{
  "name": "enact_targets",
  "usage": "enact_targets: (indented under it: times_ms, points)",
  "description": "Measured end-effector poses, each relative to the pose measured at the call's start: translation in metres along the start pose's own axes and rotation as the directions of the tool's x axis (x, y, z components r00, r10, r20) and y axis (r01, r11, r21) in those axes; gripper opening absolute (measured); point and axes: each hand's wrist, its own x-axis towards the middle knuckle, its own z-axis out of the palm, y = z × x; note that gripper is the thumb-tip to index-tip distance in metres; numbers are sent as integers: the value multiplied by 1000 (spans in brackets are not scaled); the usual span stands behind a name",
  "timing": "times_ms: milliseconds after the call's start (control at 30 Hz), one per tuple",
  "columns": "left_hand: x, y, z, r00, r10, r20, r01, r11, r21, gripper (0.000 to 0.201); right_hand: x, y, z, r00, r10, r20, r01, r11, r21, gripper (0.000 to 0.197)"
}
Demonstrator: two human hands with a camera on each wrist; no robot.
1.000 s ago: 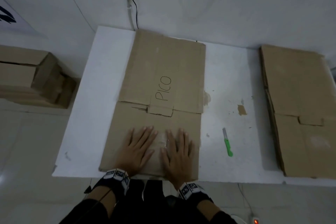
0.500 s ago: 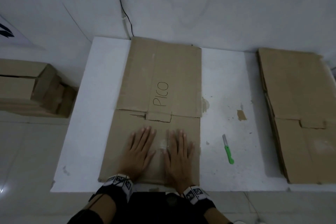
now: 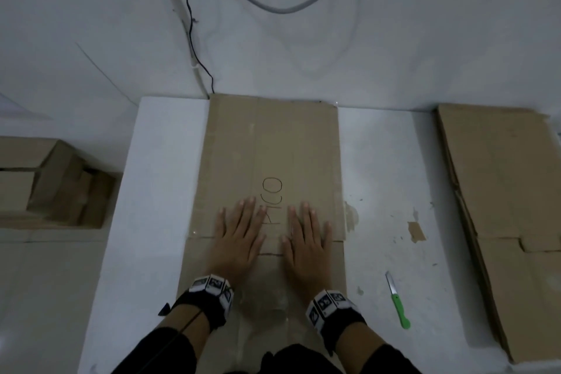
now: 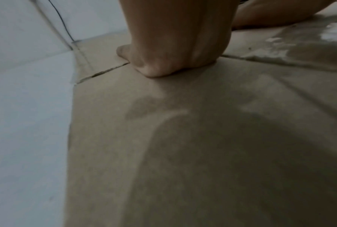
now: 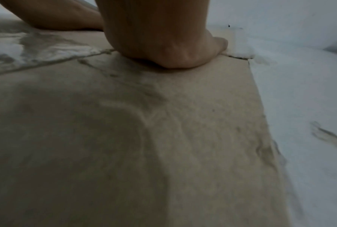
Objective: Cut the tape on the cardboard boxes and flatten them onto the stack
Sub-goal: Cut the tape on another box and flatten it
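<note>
Two flat palms on the flattened brown cardboard box marked "PICO" point(image 3: 273, 161): your left hand point(image 3: 239, 237) and right hand point(image 3: 306, 240) press side by side, fingers straight, gripping nothing. Box lies mid-bench point(image 3: 151, 191), long axis running away from you, fold seam under your palms. Stack of flattened brown cardboard point(image 3: 510, 206) sits to the right, so the right hand is nearer. Green-handled knife point(image 3: 397, 302) lies between them. Wrist views show glossy tape between your hands, probably already cut; head view barely shows it.
</note>
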Motion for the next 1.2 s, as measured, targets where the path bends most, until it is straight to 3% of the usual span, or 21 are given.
enact_targets:
  times_ms: [200,433,667,833,933,1033,1100,1200]
  points:
    - [17,-3,-5,996,-7,-83,-2,994,-108,50,11,2,-6,1000,-28,8,27,997,67,58]
    - [128,-25,-19,996,-14,-84,6,995,-96,57,141,6,-20,1000,15,-25,-14,999,37,58]
    - [211,-64,-31,990,-133,-37,132,991,-33,67,243,19,-36,995,92,-48,-91,996,22,71]
    - [214,-66,-31,987,-154,-40,153,988,-15,69,245,17,-41,990,138,-20,-137,990,24,65]
    - [215,-68,-33,991,-133,-25,133,991,-3,71,251,19,-48,985,158,64,-162,984,70,61]
    - [209,-68,-37,991,-132,-19,131,990,-59,67,249,29,-57,983,98,155,-112,990,83,58]
    - [192,-67,-37,987,-152,-60,147,985,-86,62,230,36,-58,993,63,99,-73,992,98,55]
    - [139,-62,-30,951,-273,-146,253,957,-141,60,170,40,-48,988,150,-41,-143,980,140,58]
